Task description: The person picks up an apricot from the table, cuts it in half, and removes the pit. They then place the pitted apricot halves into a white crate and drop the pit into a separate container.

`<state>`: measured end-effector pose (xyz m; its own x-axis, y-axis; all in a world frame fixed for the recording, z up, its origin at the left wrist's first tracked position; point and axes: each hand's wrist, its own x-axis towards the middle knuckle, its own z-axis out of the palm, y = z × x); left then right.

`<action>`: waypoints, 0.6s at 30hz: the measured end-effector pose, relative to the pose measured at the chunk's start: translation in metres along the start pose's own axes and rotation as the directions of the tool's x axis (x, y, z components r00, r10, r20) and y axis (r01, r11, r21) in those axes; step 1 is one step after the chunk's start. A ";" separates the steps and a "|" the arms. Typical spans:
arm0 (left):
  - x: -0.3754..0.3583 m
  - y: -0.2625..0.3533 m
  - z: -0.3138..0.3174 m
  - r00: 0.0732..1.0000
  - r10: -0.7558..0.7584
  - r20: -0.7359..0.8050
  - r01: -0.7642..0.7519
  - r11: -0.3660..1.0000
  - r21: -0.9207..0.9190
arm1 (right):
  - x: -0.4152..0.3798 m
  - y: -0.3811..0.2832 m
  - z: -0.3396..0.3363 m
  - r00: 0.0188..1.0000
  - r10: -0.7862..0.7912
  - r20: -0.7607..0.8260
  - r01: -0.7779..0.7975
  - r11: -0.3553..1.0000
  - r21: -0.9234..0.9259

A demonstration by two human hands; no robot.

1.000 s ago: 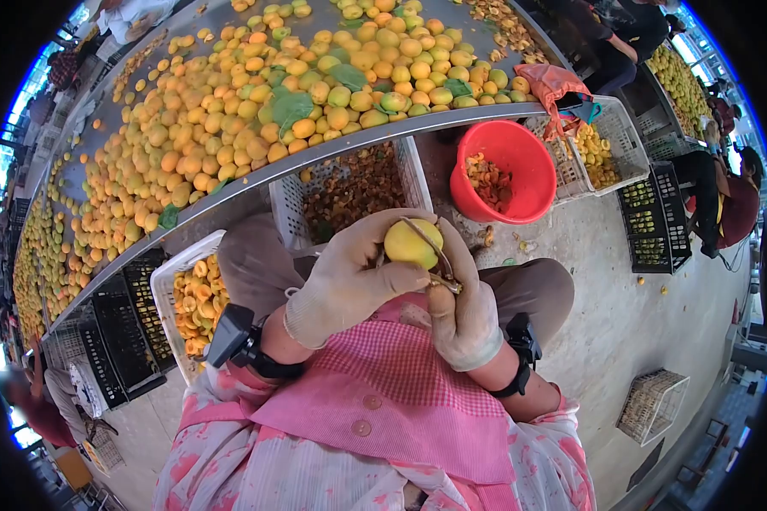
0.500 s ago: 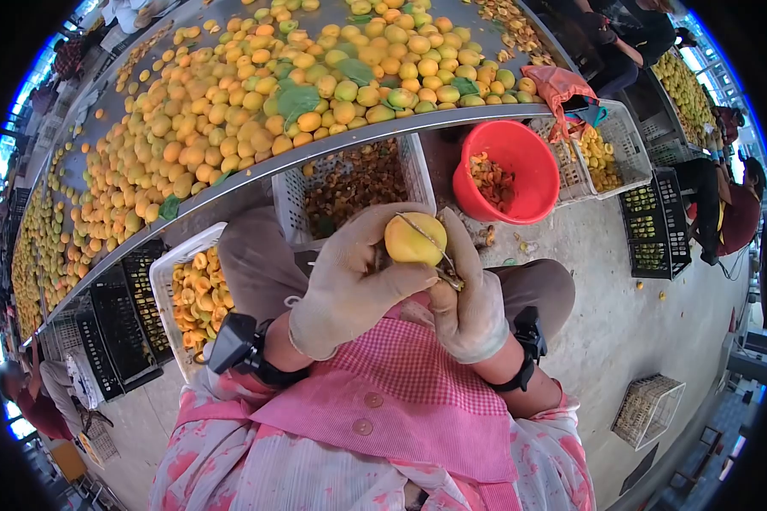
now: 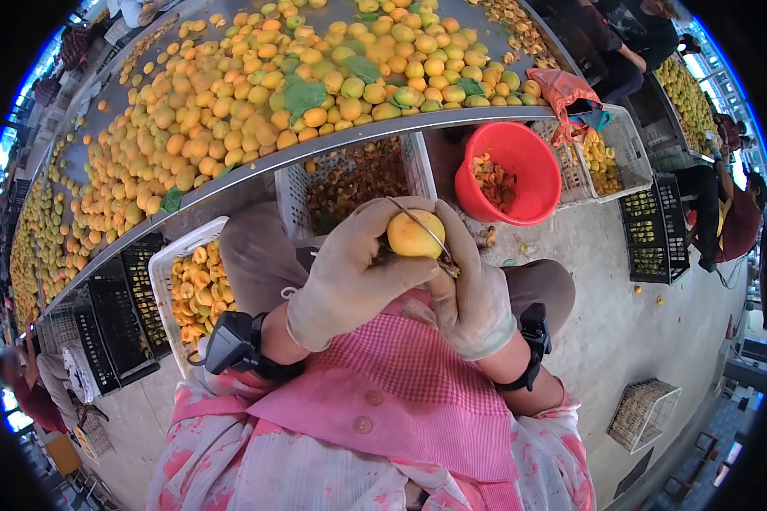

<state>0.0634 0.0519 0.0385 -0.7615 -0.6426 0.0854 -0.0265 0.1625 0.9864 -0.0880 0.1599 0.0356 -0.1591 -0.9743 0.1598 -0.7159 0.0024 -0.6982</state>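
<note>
Both of my hands wear pale work gloves and meet in front of my chest. A yellow apricot [image 3: 407, 242] sits in the fingers of my left hand [image 3: 341, 277], which are closed round its side. My right hand [image 3: 473, 302] is closed on a thin metal blade [image 3: 419, 223]. That blade runs slantwise over the top of the apricot, its far end sticking out past the fruit towards the table. The part of it within my right hand is hidden by the glove.
Ahead, a metal table [image 3: 268, 160] bears a heap of apricots and some leaves. Below its edge stand a white crate [image 3: 418, 162] of dark scraps and a red bucket [image 3: 533, 192]. At left is a crate [image 3: 169, 289] of halved fruit. Other people sit at both sides.
The blade has shifted across the apricot, and its far end now reaches beyond the fruit's upper edge. The apricot is turned a little; both hands stay nearly in place.
</note>
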 end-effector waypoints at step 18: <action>-0.003 0.003 0.005 0.998 -0.003 -0.055 -0.008 0.980 -0.197 | 0.007 0.005 0.012 0.983 -0.135 -0.126 0.139 0.990 0.022</action>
<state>0.0624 0.0587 0.0408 -0.7244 -0.6834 0.0904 0.1079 0.0170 0.9940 -0.0843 0.1506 0.0251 -0.1450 -0.9294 0.3393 -0.7162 -0.1380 -0.6841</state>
